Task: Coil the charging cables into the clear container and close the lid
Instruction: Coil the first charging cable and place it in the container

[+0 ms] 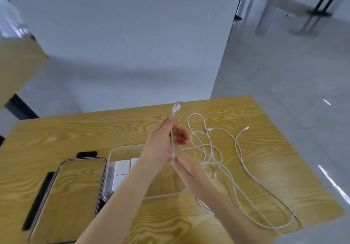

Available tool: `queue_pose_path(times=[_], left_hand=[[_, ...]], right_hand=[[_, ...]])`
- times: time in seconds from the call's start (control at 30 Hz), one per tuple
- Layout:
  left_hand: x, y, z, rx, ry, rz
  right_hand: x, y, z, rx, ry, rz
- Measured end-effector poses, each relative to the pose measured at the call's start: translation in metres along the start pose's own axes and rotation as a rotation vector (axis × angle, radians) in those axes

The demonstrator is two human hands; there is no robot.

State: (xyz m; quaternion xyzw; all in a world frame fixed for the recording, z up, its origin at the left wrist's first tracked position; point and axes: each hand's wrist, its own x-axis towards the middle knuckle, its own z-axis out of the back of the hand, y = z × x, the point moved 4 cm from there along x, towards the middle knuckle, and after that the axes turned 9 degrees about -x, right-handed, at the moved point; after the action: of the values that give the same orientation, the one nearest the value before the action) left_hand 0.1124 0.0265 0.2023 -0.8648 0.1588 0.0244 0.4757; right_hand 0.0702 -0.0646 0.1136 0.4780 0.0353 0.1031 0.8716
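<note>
Cables (214,154) lie tangled on the right part of my wooden table (75,128), white strands crossing so often that I cannot count them for certain; I make out at least two loose plug ends among the loops. One strand runs under my right forearm and is lost there. My left forearm covers the middle of the clear container (121,149), which sits on the table just left of the tangle, and the white blocks (122,168) inside it are partly hidden (three or so, hard to tell). One lid (70,196) lies flat beside the container on its left, its near end cut off by the bottom of the view, with dark clips along its far and left edges. The picture is soft with blur, more so at the edges.

My left hand (162,141) is raised over the container's far right corner, thumb and fingers pinching one cable just below its plug (176,107), which sticks up past the table's far edge; the other fingers are loosely curled. My right hand (186,170) sits just below it, fingertips pinching the same cable, so a short straight stretch runs between the two hands.
</note>
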Motion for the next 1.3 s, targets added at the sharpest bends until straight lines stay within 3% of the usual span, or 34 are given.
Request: queue_pose_path(times=[0.2,0.3,0.37,0.67,0.93,1.0,1.17,1.3], left_hand=[[-0.036,-0.037,0.012,-0.065,0.165,-0.017],[-0.053,-0.032,0.030,0.048,0.145,-0.021],[-0.059,-0.025,0.045,0.151,0.067,-0.034],[-0.049,-0.013,0.100,0.320,-0.152,-0.181],[-0.055,-0.008,0.122,0.418,-0.153,-0.205],[-0.057,-0.008,0.125,0.431,-0.179,-0.212],[-0.045,-0.012,0.128,0.175,-0.251,-0.065],[-0.043,-0.019,0.119,-0.208,-0.116,0.104]], right_hand=[[0.023,-0.015,-0.022,-0.355,0.052,0.015],[0.055,-0.015,-0.016,-0.385,0.109,-0.120],[0.072,0.002,-0.008,-0.426,0.104,-0.109],[0.073,0.100,-0.014,-0.160,-0.180,-0.048],[0.058,0.094,-0.038,0.208,-0.321,-0.312],[0.056,0.091,-0.040,0.203,-0.325,-0.317],[0.037,0.108,-0.069,0.007,-0.202,-0.049],[0.021,0.109,-0.085,-0.291,-0.132,0.104]])
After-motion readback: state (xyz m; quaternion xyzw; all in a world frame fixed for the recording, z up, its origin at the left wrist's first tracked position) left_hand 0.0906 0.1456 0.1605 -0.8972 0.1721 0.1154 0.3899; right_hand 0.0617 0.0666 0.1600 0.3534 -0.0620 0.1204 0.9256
